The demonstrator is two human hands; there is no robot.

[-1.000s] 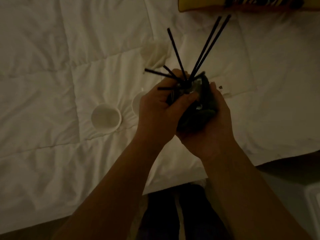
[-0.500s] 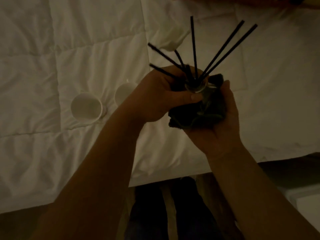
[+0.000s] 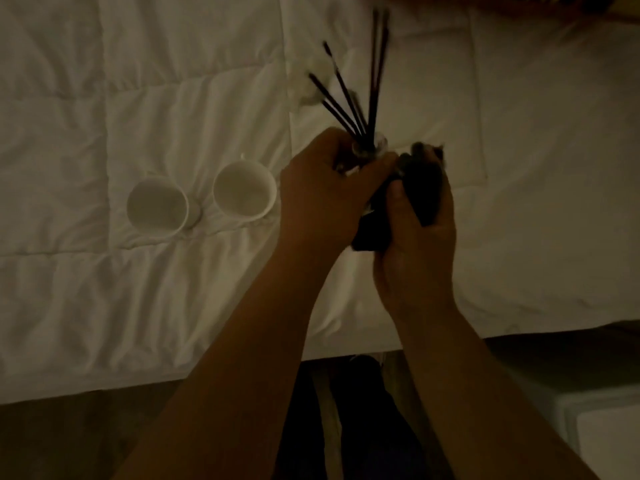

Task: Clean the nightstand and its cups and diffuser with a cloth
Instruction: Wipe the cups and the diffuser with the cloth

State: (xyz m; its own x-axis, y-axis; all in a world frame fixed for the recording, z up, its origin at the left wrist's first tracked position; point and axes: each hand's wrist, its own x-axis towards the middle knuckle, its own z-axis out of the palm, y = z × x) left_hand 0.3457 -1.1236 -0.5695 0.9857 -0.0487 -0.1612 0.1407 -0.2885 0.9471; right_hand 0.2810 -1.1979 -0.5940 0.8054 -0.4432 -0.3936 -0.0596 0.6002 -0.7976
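I hold a glass reed diffuser (image 3: 369, 152) above a white bed. Its several black reeds (image 3: 349, 105) point up and away, bunched close together. My left hand (image 3: 322, 192) grips the bottle near its neck. My right hand (image 3: 415, 237) grips a dark cloth (image 3: 424, 188) wrapped against the bottle's right side and base; most of the bottle is hidden. Two white cups (image 3: 157, 206) (image 3: 244, 192) stand upright side by side on the bedding, left of my hands.
The white quilted duvet (image 3: 138, 98) fills most of the view, with its near edge just in front of my legs. A yellow patterned pillow edge (image 3: 519, 3) lies at the top right. A pale box-like surface (image 3: 606, 431) sits at the bottom right.
The reeds have swung from a wide fan into a tight bunch tilted left. My right hand has turned over the cloth, thumb on top. Both cups have come fully into view.
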